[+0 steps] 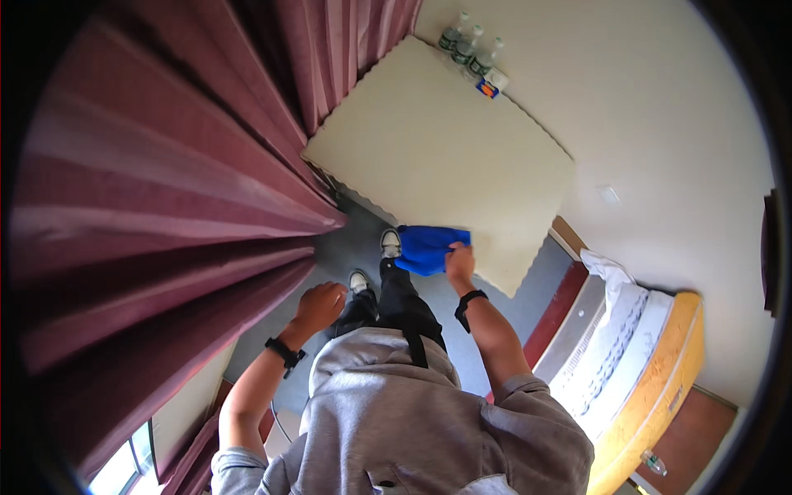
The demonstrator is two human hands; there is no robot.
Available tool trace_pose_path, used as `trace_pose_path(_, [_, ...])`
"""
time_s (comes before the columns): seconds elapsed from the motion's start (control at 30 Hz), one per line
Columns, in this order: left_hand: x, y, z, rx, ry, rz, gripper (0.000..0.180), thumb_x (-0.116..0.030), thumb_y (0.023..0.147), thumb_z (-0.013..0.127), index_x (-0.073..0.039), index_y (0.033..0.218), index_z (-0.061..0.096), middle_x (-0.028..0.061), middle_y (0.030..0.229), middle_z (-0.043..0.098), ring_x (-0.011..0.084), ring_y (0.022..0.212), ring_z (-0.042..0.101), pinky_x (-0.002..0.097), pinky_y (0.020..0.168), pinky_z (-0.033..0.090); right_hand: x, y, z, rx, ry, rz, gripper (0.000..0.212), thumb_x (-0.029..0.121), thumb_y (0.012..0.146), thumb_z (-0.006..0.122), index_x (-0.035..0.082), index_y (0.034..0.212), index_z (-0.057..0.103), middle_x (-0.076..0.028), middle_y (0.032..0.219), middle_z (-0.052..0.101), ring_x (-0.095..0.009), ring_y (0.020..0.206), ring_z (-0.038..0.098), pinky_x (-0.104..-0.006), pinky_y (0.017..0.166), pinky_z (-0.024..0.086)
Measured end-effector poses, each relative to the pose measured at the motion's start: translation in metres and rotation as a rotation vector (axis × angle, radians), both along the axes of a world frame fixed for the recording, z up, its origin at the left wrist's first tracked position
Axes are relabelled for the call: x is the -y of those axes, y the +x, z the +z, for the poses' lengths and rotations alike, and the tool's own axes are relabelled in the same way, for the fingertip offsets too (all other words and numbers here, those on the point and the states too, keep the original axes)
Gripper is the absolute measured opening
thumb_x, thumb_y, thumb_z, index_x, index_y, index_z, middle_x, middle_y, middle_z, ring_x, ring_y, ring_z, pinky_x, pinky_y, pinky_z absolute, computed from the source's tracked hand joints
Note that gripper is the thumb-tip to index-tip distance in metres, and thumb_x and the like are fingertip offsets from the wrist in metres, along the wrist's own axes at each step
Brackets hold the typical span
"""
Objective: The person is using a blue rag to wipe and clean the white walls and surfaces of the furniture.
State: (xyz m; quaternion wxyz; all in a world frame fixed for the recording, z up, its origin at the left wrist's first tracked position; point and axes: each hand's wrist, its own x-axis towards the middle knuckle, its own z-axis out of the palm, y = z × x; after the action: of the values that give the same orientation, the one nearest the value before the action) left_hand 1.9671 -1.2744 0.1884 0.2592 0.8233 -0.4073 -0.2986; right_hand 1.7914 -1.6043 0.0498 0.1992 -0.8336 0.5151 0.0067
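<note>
My right hand (460,262) is closed on one corner of a blue cloth (422,250). The cloth spreads leftward from my fingers, over the near edge of a pale table (445,140) and above my shoe (390,242). Whether it touches the tabletop I cannot tell. My left hand (320,305) hangs in the air to the left of my legs, close to the pink curtain (206,198). Its fingers are loosely bent, and nothing shows in them. Each wrist wears a black band.
Several clear bottles (467,45) and a small blue and orange packet (488,88) stand at the table's far edge against the wall. At the right, a mattress with a yellow side (660,371) rests on a bed. Another bottle (654,462) lies beyond it.
</note>
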Motion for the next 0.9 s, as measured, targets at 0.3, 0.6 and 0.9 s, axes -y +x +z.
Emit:
trace_pose_path(0.3, [-0.006,-0.029,0.026,0.026,-0.093,-0.293,0.021,-0.021,0.09,0.059,-0.011,0.108,0.064,0.0081,0.099,0.065,0.0294,0.095,0.062,0.0416,0.085,0.049,0.026,-0.118,-0.01,0.214,0.361,-0.861,0.022,0.009,0.089,0.06,0.01,0.107,0.072,-0.016,0.095,0.07,-0.028,0.064,0.07,-0.0414,0.063,0.063])
trace_pose_path(0.6, [-0.139,-0.06,0.001,0.053,0.186,0.092,0.023,-0.019,0.09,0.06,-0.01,0.111,0.064,0.0089,0.101,0.065,0.0302,0.096,0.062,0.0415,0.083,0.05,-0.036,0.066,-0.052,0.76,0.814,-0.829,0.03,0.006,0.093,0.054,0.011,0.122,0.06,-0.014,0.112,0.061,-0.029,0.089,0.065,-0.0432,0.068,0.063])
trace_pose_path(0.9, [-0.227,-0.148,0.034,-0.013,0.375,0.516,0.02,-0.015,0.087,0.062,-0.009,0.106,0.066,0.0089,0.093,0.065,0.0297,0.09,0.062,0.0407,0.078,0.049,-0.099,0.299,-0.059,1.026,1.152,-0.627,0.038,0.003,0.092,0.053,0.009,0.129,0.057,-0.014,0.114,0.061,-0.029,0.091,0.066,-0.0384,0.072,0.064])
